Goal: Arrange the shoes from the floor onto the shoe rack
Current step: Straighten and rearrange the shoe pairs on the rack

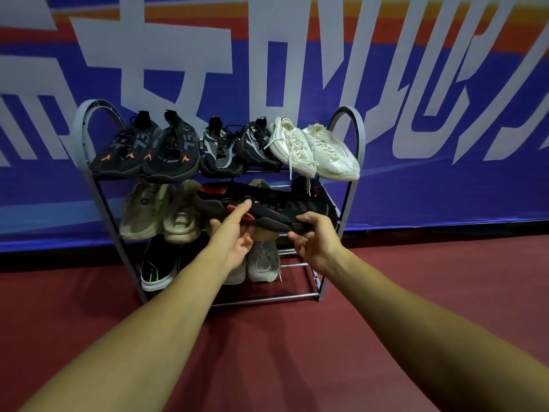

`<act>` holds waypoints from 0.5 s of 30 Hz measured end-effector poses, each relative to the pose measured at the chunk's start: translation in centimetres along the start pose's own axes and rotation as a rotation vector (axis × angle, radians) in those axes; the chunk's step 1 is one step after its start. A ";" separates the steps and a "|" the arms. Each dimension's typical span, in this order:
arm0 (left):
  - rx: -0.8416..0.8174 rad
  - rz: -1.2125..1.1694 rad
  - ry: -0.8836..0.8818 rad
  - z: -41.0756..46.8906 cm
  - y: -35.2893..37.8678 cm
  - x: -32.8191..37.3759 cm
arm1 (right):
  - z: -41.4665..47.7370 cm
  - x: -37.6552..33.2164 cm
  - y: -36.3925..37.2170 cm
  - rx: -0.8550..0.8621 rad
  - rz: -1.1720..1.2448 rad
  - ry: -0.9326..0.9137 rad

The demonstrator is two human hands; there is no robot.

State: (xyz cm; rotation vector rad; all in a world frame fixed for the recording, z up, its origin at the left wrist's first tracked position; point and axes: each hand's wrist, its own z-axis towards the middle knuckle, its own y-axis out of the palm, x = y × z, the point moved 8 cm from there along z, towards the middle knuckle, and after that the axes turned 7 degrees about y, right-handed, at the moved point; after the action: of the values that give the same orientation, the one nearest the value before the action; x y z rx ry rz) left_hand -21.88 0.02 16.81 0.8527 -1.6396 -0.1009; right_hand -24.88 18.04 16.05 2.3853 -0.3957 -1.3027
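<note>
A grey metal shoe rack [358, 135] with three shelves stands against the banner wall. I hold a black shoe with red accents [276, 208] sideways in front of the middle shelf. My left hand [234, 233] grips its left end, thumb on top and fingers under the sole. My right hand [316, 237] grips its right end. The top shelf carries a black pair with orange marks [145, 150], a black-and-grey pair [234, 147] and a white pair [315, 148]. Beige shoes [160, 209] sit on the middle shelf's left.
On the bottom shelf sit a black shoe with a green stripe [157, 266] and a grey shoe [263, 260]; the right part of that shelf shows bare bars [294, 297]. Dark red floor [297, 352] lies in front. A blue banner [445, 84] backs the rack.
</note>
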 end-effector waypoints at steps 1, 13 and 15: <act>0.022 0.007 0.009 0.0 -0.2 0.2 | -0.3 -0.1 0.3 -0.030 -0.034 0.011; -0.019 0.052 0.044 1.0 -0.8 1.0 | -0.8 -0.5 -1.1 -0.203 -0.183 0.123; -0.053 0.101 0.026 0.7 0.0 0.6 | -0.9 -0.9 -1.6 -0.198 -0.117 0.091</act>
State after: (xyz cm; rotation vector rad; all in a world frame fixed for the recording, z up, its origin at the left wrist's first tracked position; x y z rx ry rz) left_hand -22.54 -0.62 17.10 0.7270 -1.6449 -0.0625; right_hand -24.49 20.08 16.42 2.3186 -0.0963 -1.2159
